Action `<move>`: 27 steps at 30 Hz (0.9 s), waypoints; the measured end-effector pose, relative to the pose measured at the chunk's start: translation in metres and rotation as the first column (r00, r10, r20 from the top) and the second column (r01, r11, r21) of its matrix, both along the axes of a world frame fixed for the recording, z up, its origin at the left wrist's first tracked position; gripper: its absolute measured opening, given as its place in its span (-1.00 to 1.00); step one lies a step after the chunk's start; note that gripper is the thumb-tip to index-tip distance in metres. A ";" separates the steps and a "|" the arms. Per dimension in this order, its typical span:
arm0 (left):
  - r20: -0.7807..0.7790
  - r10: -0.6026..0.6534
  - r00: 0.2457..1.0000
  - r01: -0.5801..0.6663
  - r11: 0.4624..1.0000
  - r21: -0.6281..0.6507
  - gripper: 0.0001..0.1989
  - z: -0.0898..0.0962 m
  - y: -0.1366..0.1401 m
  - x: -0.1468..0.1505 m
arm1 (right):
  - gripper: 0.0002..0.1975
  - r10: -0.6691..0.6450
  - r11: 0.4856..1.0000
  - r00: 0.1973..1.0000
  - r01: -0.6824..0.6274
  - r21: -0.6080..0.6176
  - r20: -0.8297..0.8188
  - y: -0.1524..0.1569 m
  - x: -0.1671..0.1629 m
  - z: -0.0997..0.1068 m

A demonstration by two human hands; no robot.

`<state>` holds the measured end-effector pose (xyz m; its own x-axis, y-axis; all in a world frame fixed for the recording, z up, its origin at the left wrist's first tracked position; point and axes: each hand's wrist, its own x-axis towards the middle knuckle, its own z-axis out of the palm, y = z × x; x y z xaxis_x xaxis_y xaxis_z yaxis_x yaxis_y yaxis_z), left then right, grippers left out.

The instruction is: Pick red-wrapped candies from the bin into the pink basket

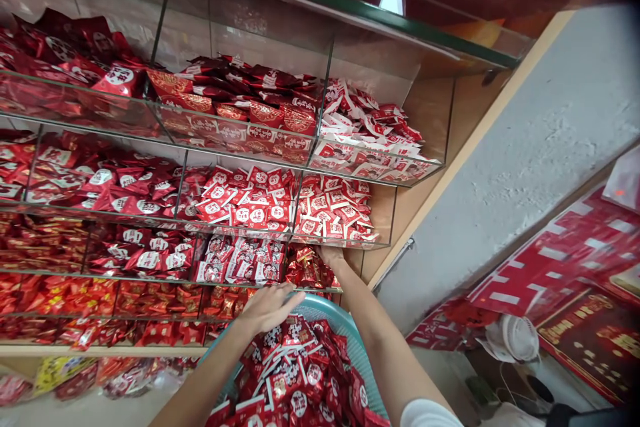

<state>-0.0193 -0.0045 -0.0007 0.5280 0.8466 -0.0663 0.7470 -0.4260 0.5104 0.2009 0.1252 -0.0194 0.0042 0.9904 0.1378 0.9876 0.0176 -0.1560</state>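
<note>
My left hand point(270, 307) is stretched out at the far rim of a teal plastic basket point(361, 347), fingers extended and holding nothing that I can see. The basket is heaped with small red packets point(300, 373) bearing white printing. Beyond it, my right hand point(332, 256) reaches into a shelf compartment of shiny dark-red wrapped sweets point(311, 268), at the compartment's right side. The fingers of that hand are hidden under the shelf above, so their grip does not show. Left of it is a compartment of red-and-white packets point(255, 260).
Glass-fronted tiers of red packets point(250, 107) rise above my hands, with a green-edged glass shelf point(350, 7) overhead. A wooden side panel point(425, 207) and grey wall point(525, 133) are at right. Bagged goods point(135, 370) sit below the shelves; a red box point(595, 333) stands lower right.
</note>
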 end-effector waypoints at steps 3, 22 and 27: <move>0.009 -0.008 1.000 0.008 1.000 -0.002 -0.30 0.001 0.000 0.000 | -0.46 0.015 1.000 1.000 -0.015 0.010 0.006 0.002 0.003 0.000; 0.009 0.009 1.000 -0.009 1.000 -0.006 -0.32 0.002 -0.003 0.002 | -0.62 0.026 0.999 0.996 -0.028 -0.021 -0.087 -0.016 0.022 0.002; 0.008 0.011 1.000 -0.011 1.000 -0.001 -0.31 0.005 -0.005 0.001 | -0.72 0.004 1.000 0.977 0.001 0.026 -0.215 -0.046 0.022 0.009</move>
<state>-0.0178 -0.0094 0.0038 0.5191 0.8524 -0.0628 0.7475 -0.4172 0.5169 0.2229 0.0791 -0.0105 0.0348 0.9866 0.1592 0.9310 0.0259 -0.3640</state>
